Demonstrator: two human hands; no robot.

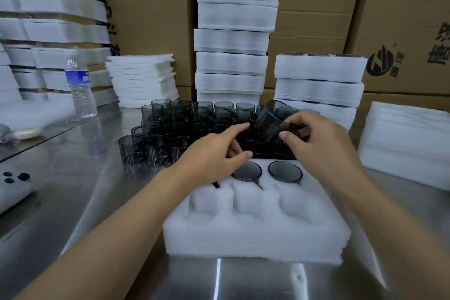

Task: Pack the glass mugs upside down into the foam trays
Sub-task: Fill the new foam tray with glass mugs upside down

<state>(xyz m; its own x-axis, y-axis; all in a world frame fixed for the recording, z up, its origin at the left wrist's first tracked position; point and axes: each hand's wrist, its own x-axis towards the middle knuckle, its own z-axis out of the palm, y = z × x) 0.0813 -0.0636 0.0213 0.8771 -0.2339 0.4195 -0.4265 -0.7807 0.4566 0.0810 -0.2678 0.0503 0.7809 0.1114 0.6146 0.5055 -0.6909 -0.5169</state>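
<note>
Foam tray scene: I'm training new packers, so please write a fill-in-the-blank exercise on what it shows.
1. The right hand grips a glass mug; the two packed mugs in view sit with bases facing ___.
2. In the foam tray, the three pockets nearest the person are ___.
3. The water bottle stands to the ___ of the loose mugs.
Missing words: up; empty; left.

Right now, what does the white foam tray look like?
The foam tray is a white block, soft-looking, lying flat on the shiny metal table. It has round pockets in two rows. Two dark glass mugs sit upside down in back pockets; the three front pockets are empty. The left hand is over its back left corner.
</note>
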